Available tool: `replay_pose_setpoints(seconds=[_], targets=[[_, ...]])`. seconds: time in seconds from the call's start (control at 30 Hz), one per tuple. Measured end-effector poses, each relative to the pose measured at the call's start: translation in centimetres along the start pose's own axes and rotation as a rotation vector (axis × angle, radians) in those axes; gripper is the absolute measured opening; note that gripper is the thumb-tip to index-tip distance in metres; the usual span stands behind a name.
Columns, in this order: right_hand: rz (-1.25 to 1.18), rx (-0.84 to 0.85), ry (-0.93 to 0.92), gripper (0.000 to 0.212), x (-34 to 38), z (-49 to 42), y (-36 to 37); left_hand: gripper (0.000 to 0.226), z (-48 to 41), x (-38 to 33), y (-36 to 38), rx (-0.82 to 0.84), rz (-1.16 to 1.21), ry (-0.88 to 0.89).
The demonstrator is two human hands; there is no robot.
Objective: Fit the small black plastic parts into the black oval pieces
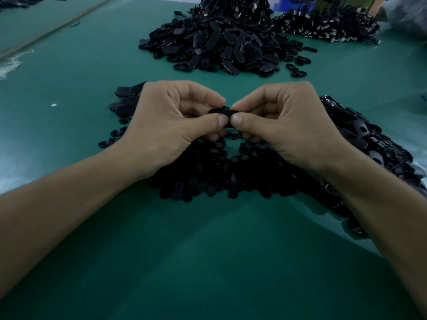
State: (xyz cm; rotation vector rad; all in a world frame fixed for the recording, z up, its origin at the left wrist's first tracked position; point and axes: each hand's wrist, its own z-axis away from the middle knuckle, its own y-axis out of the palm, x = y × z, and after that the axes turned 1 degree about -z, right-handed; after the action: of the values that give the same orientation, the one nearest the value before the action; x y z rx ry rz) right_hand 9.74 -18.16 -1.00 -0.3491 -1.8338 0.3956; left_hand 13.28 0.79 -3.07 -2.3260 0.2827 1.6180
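Above the green desk (208, 262), left hand (171, 125) and right hand (291, 125) both pinching one oval piece (225, 112) between thumbs and forefingers, small parts (208, 181) heaped below, oval pile (219, 45) behind.

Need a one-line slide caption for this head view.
Left hand and right hand pinch one black oval piece over a heap of small black parts on the green table.

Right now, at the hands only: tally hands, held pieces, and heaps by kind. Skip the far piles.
Hands: 2, left hand and right hand
Pieces held: 1, oval piece, pinched by both hands
Oval-piece heaps: 2, left heap and right heap
Small-part heaps: 1, small-parts heap
Total: 6
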Motion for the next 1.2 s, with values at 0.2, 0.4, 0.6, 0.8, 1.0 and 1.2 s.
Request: replay_pose_setpoints(seconds=[0.2, 0.4, 0.6, 0.8, 1.0, 1.2], targets=[[-0.007, -0.016, 0.004, 0.011, 0.0, 0.0, 0.1, 0.024, 0.0, 0.0, 0.3, 0.014, 0.018, -0.003], [0.017, -0.034, 0.000, 0.012, 0.0, -0.1, 0.3, 0.019, -0.1, -0.2, 0.1, 0.016, -0.006, 0.008], [-0.005, -0.023, -0.005, 0.013, 0.0, 0.0, 0.4, 0.019, -0.2, 0.0, -0.2, -0.005, -0.039, 0.011], [0.029, -0.007, 0.001, 0.012, -0.2, -0.1, 0.3, 0.019, -0.4, 0.4, -0.3, -0.025, -0.133, 0.042], [0.484, -0.187, 0.025, 0.031, -0.9, -0.4, -1.1, 0.017, -1.7, 1.0, -2.0, -0.262, -0.263, 0.091], [0.896, 0.026, 0.143, 0.041, -1.5, -1.0, -1.5, 0.018, -2.8, 1.8, -4.4, -0.370, -0.385, 0.093]])
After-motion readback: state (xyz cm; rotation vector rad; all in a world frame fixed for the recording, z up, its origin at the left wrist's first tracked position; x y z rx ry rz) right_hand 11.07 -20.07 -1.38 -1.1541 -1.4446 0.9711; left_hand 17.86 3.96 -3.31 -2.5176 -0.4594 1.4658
